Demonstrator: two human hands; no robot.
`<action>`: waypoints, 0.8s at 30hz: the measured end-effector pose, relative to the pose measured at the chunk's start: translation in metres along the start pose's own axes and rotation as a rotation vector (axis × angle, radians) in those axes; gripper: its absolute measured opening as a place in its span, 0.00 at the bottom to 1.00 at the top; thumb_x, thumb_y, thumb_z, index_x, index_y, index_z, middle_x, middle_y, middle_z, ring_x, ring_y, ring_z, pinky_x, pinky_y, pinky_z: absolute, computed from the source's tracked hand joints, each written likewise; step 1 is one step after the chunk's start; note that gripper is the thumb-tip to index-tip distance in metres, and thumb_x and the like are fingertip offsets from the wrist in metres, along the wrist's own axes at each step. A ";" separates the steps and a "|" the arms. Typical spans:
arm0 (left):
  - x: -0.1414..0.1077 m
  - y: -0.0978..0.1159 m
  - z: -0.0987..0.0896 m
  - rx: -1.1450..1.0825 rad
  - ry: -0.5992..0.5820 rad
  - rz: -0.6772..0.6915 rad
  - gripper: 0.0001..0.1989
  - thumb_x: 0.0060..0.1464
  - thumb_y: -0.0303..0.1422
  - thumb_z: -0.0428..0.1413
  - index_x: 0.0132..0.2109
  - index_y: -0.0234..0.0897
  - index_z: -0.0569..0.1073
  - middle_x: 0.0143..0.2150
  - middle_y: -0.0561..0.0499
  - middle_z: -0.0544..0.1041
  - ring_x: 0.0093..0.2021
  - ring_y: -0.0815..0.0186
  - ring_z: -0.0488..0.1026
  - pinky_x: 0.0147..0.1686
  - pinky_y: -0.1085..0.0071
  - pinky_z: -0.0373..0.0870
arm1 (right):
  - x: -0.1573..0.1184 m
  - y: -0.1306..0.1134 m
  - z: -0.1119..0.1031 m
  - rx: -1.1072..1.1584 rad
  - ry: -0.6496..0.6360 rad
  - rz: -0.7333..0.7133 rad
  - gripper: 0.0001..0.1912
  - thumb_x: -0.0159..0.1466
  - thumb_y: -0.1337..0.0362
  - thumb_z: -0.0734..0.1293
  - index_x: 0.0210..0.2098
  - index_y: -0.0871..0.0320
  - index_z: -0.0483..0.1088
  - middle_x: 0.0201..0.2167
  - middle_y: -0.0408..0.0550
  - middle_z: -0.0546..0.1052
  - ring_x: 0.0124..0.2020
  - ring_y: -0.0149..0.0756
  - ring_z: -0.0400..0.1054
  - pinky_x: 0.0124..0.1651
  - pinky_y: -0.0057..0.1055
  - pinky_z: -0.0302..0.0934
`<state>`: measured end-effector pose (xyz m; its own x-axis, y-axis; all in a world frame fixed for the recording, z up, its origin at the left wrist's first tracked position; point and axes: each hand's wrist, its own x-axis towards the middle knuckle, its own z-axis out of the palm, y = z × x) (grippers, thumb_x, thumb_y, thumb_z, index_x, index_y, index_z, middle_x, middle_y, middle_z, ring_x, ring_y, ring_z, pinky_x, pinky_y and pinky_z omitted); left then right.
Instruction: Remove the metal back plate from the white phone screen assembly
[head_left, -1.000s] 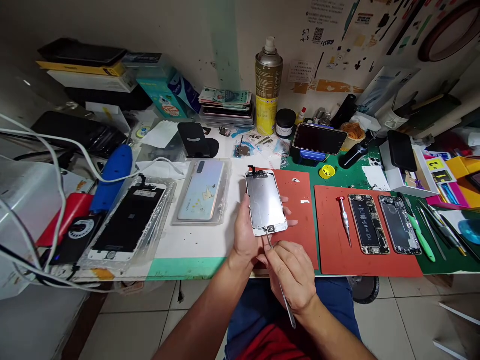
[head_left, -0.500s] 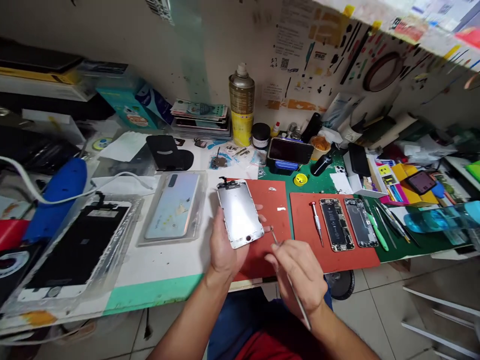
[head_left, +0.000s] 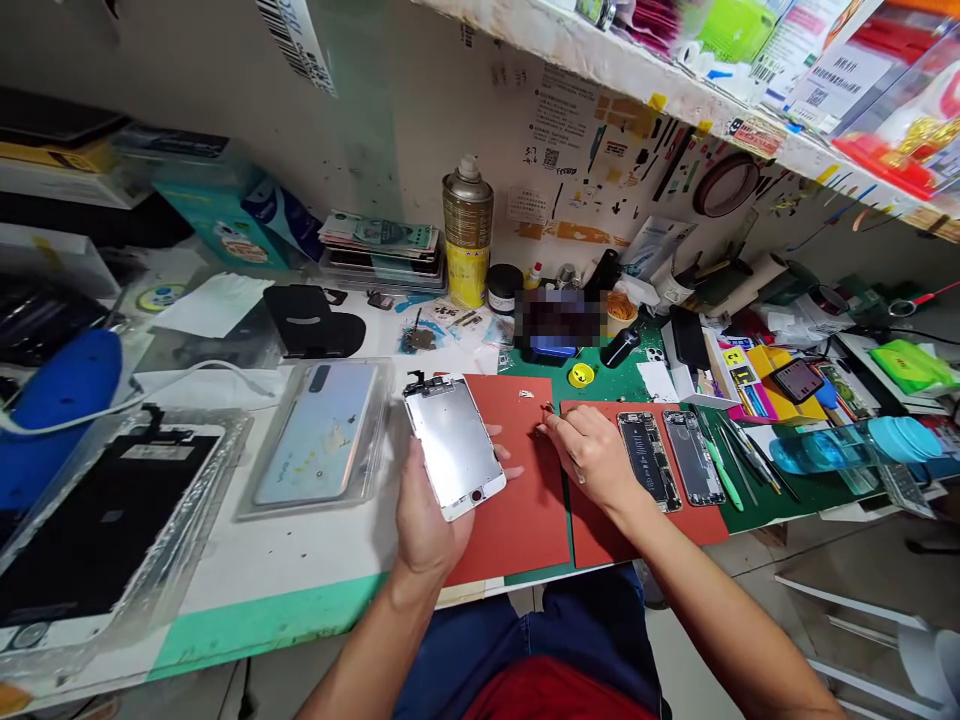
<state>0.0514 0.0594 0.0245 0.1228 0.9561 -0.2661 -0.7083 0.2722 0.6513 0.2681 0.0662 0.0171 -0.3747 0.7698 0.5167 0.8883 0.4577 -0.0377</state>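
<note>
My left hand (head_left: 427, 530) cradles a white-framed phone display assembly (head_left: 454, 447), metal backplate up, fingers curled beneath it, its long axis slanting from far left toward me over the left edge of a red silicone mat (head_left: 517, 530). My right hand (head_left: 592, 455) lies apart to its right, fingertips (head_left: 546, 424) pinched together over the mat's right side; whether they hold a tiny part, I cannot tell. Just left of the assembly, a clear plastic tray (head_left: 315, 435) holds a pale phone back cover (head_left: 319, 435).
</note>
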 end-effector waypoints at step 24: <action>0.002 0.010 0.019 0.167 0.201 -0.104 0.29 0.64 0.55 0.49 0.61 0.47 0.80 0.50 0.43 0.87 0.44 0.46 0.84 0.42 0.45 0.86 | -0.112 -0.006 -0.101 0.979 0.177 0.866 0.29 0.72 0.54 0.70 0.69 0.57 0.68 0.53 0.59 0.81 0.37 0.37 0.79 0.38 0.33 0.76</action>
<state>0.0581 0.0657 0.0441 0.0366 0.8857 -0.4628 -0.5723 0.3982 0.7169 0.3315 -0.0682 0.0460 0.3202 0.9405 0.1135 0.2348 0.0373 -0.9713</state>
